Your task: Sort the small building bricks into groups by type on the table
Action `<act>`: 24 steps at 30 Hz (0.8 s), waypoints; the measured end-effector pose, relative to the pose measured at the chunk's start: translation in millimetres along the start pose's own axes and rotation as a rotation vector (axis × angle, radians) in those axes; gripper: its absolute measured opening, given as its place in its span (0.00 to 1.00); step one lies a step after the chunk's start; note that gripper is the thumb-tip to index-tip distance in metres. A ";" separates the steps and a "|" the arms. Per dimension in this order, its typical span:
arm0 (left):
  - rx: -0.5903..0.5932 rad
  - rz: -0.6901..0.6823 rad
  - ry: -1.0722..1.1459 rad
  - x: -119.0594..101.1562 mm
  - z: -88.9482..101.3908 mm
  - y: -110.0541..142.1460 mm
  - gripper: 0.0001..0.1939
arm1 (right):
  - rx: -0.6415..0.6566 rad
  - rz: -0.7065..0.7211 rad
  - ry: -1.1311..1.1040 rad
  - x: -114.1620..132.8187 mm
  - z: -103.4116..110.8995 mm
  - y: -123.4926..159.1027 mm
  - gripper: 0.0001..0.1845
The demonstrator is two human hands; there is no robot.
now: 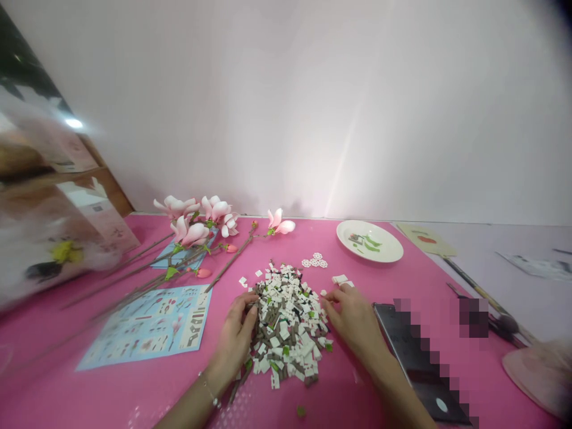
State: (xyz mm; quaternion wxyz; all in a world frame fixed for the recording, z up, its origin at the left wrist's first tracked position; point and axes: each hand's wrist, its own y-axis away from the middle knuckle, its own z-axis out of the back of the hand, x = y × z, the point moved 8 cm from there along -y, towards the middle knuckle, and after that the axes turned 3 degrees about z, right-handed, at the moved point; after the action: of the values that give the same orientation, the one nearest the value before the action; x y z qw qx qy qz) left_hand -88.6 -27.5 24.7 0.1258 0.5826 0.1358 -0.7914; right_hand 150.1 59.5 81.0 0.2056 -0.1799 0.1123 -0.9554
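Note:
A heap of small building-block pieces [286,322], mostly white with brown and some green ones, lies in front of me. My left hand [236,328] rests against the heap's left edge, its thumb and fingers bent but apart; nothing shows between them. At the right edge, my right hand [351,313] has its fingertips pinched together on a small white piece [323,293]. Some larger white pieces [342,280] lie just beyond its knuckles. Several white flower-shaped pieces [315,261] sit behind the heap. The right palm is turned away from view.
Pink magnolia stems [192,232] lie at the left over a light-blue instruction sheet [147,325]. A white plate [370,241] holds green and brown bits. A dark phone-like device [415,369], partly pixelated, lies beside my right forearm. A plastic bag [49,250] bulges at far left.

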 end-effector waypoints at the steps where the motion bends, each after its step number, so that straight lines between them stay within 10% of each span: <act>1: 0.006 -0.004 -0.002 0.0 -0.3 -0.2 0.14 | 0.003 0.005 0.021 2.3 -1.5 0.3 0.13; 24: -0.012 -0.006 0.003 0.7 0.8 -2.2 0.13 | 0.026 -0.057 0.078 -15.9 -12.9 -42.3 0.13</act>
State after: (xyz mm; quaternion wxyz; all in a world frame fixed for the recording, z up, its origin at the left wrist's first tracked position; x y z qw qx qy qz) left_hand -90.3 -25.8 24.5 0.1267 0.5825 0.1422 -0.7902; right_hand 143.6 105.8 76.7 0.1759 -0.1431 0.1026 -0.9685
